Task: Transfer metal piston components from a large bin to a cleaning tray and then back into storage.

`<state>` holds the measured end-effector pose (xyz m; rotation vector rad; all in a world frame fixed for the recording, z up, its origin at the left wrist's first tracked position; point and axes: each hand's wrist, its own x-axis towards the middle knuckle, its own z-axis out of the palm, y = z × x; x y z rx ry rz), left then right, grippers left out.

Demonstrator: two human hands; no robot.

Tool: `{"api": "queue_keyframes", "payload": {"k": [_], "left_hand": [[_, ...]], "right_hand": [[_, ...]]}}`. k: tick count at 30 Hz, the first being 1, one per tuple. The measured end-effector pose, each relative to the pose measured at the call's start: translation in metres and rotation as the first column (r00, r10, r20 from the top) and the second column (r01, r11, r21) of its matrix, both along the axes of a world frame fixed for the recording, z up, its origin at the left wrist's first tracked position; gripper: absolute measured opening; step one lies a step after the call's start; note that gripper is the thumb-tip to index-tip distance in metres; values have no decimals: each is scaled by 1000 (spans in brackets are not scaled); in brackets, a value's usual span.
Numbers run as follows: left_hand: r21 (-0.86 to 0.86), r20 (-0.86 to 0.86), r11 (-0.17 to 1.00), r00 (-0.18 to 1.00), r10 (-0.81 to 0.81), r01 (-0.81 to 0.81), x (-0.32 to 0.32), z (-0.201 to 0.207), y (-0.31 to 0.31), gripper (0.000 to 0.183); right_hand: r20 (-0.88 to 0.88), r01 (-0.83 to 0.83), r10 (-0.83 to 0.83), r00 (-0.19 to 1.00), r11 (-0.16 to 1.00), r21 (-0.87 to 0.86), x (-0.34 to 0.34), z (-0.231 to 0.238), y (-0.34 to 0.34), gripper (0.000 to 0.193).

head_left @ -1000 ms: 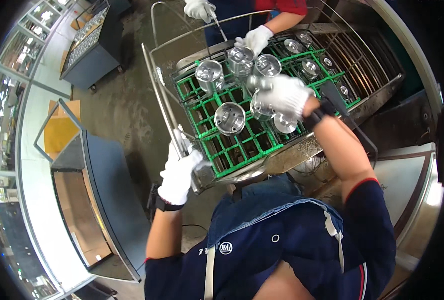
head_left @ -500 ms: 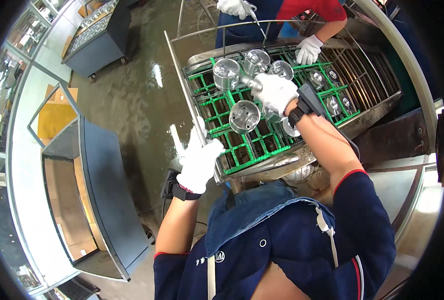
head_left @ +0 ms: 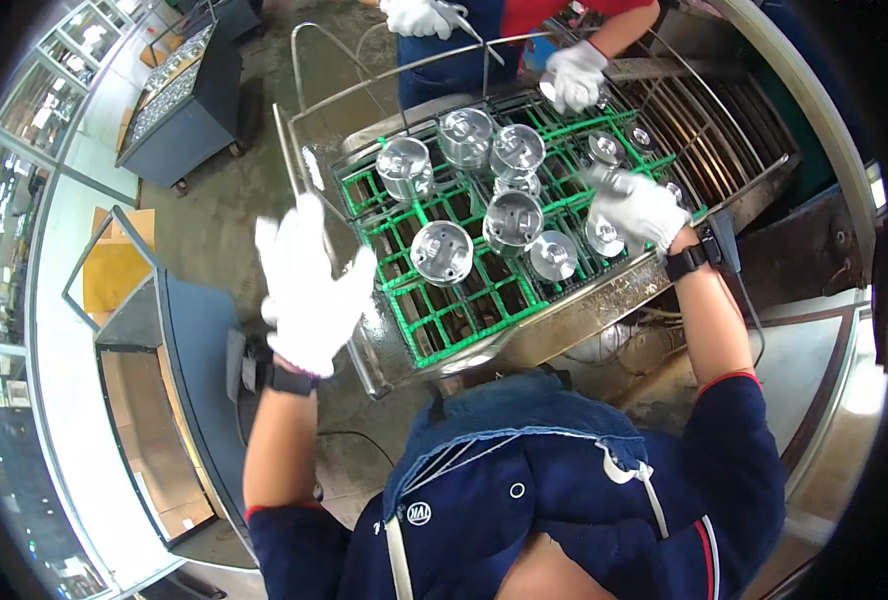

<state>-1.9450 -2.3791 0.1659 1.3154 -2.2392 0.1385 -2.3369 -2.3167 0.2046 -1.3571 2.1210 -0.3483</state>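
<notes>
Beside the left edge of the green grid rack [head_left: 480, 333], the left hand [head_left: 314, 290] hangs with its white-gloved fingers spread wide, its grip holding nothing; half a second ago it was bunched at the rack's metal rail [head_left: 366, 372], so it no longer seems to steady that side. Over the rack's right part, the right hand [head_left: 639, 212] has swung across from the middle; its fingertips blur, and I cannot tell whether its grip has closed on a piston. That shift uncovers the middle piston [head_left: 513, 222] and puts the handling to the right of it. The nearest piston [head_left: 442, 252] stands in the rack's near left part, round end up, long axis roughly upright; the middle piston points the same way. Towards the rack's far left corner, another piston [head_left: 405, 166] shows more side wall, though fisheye bend makes any lean uncertain. At the rack's far edge, a co-worker's gloved hand [head_left: 572, 78] reaches in; the co-worker's other hand [head_left: 419, 18] carries a thin tool [head_left: 482, 40].
</notes>
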Motion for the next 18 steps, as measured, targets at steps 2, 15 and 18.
{"api": "queue_keyframes", "payload": {"k": [2, 15, 18], "left_hand": [[-58, 57, 989, 990, -131, 134, -30, 12, -25, 64], [659, 291, 750, 900, -325, 58, -141, -74, -161, 85], [723, 351, 690, 882, -315, -41, -159, -70, -153, 88]], "right_hand": [[-276, 82, -112, 955, 990, -119, -40, -20, 11, 37], [380, 516, -367, 849, 729, -449, -107, -40, 98, 36], [208, 432, -390, 897, 676, -597, -137, -40, 95, 39]]}}
